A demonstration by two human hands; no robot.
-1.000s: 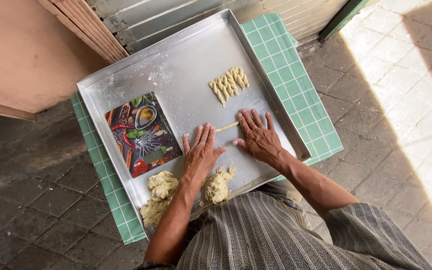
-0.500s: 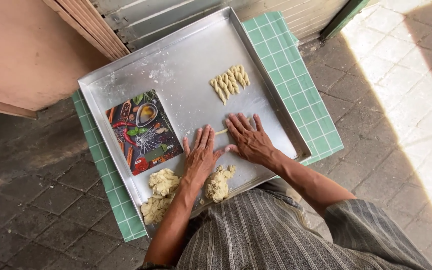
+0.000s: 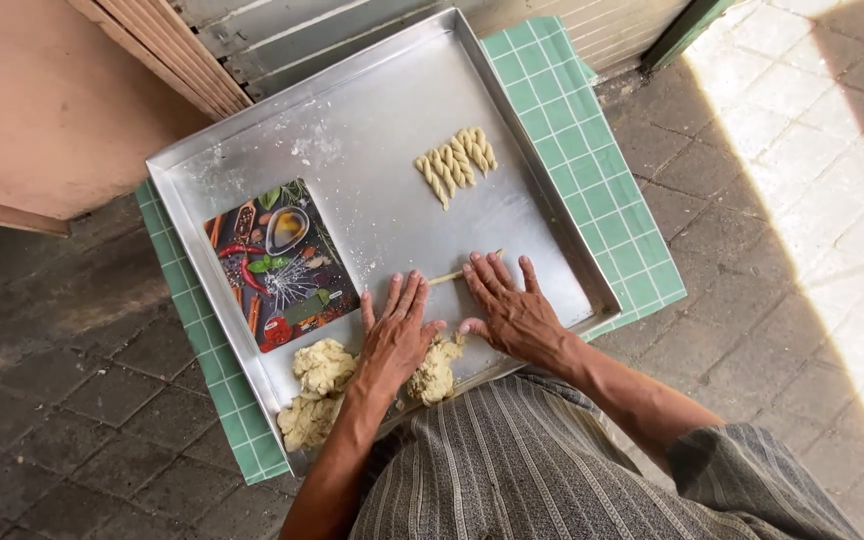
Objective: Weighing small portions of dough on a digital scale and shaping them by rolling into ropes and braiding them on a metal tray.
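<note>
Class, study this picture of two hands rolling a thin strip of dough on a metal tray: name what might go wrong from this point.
The dough strip under the left hand and right hand is very thin, so uneven pressure may snap it. The right hand lies near the tray edge, so the strip's far end might run into the rim. The dough lump sits just below the hands and could get pressed or dragged by the wrists.

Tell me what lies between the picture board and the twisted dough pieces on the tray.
Head view: only bare metal tray with a light flour dusting separates the picture board from the twisted dough pieces. Nothing else sits there.
</note>
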